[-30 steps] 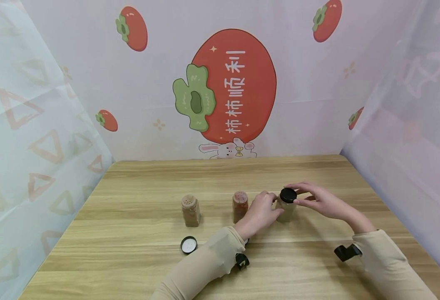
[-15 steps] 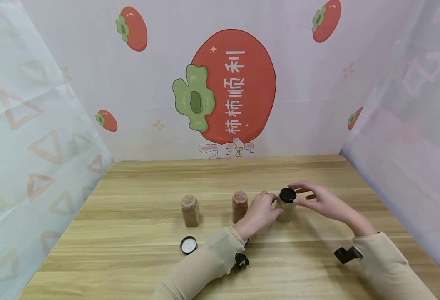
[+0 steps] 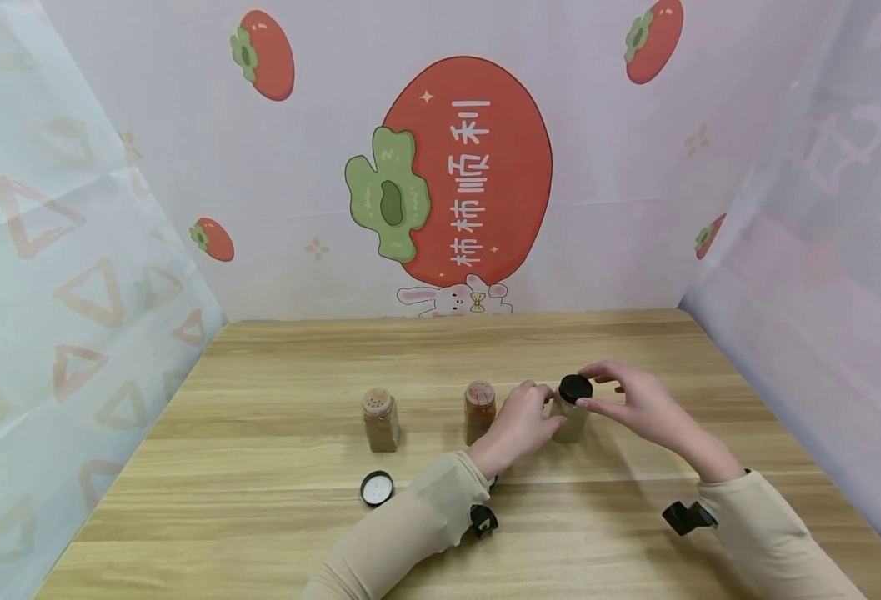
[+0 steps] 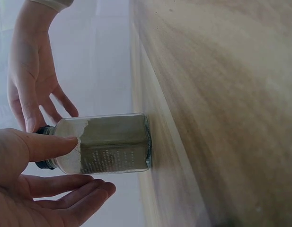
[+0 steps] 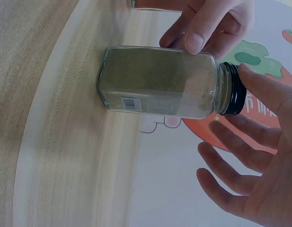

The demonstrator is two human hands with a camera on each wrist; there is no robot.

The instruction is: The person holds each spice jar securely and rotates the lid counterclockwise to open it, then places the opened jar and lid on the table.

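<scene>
A square glass spice jar [image 5: 150,80] of greenish-brown powder stands upright on the table at the right. Its black screw lid [image 3: 576,388] sits on top, with a strip of threaded neck showing below it in the right wrist view. My left hand [image 3: 523,421] holds the jar's side between thumb and fingers. With my right hand [image 3: 638,404] I pinch the lid between thumb and index finger; the other fingers [image 5: 226,165] spread out beside it. The left wrist view shows the left thumb [image 4: 51,146] lying across the upper glass.
A shaker jar of red spice [image 3: 480,412] stands just left of the left hand, and a brown-powder shaker jar [image 3: 382,421] farther left. Both have perforated tops. A black lid [image 3: 377,489] lies inside-up near the left forearm; another shows partly beneath that wrist.
My right hand has turned slightly at the lid, its thumb sliding left across the lid's front and its wrist shifting a little left. The left hand and jar stay nearly still.
</scene>
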